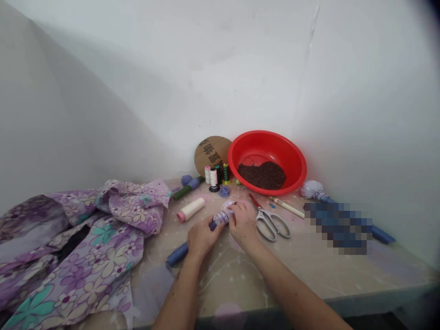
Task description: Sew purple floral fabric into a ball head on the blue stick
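Note:
A blue cloth-covered stick lies slantwise in front of me, its upper end wrapped in white cloth bound with purple yarn. My left hand is closed around the stick just below the binding. Over the white wrapped end, my right hand has its fingers bent and pressed to the cloth; its palm side is hidden. Grey-handled scissors lie right beside my right hand. To the left of the bound end rests a cream thread spool with a pink base.
At the back stand a red basin holding dark grains, a cardboard disc and several thread spools. Floral fabric covers the left side. A second stick with a white ball head lies at right, near a blurred patch.

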The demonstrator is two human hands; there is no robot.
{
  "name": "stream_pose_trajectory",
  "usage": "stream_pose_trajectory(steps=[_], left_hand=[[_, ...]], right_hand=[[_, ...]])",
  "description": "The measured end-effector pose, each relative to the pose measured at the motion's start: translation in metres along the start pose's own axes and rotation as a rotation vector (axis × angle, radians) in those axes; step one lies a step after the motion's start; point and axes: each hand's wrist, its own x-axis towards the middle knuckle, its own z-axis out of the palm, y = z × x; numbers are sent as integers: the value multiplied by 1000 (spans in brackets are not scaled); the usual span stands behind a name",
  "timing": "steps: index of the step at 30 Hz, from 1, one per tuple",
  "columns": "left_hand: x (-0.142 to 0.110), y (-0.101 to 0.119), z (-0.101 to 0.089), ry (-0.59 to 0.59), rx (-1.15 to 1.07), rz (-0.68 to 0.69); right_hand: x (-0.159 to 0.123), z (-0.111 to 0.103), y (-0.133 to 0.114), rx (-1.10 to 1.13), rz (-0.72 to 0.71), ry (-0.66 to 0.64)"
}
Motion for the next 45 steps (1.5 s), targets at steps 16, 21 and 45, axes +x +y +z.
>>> stream_pose_trajectory(steps=[16, 21, 45], left_hand=[[-3, 12, 10, 29, 209, -65], [-1, 9, 13, 20, 225, -38], [-2, 6, 14, 26, 259, 2]], right_hand=[[57, -3, -20, -257, -358, -659], [61, -2, -19, -227, -330, -711], [59, 23, -6, 162, -165, -613]])
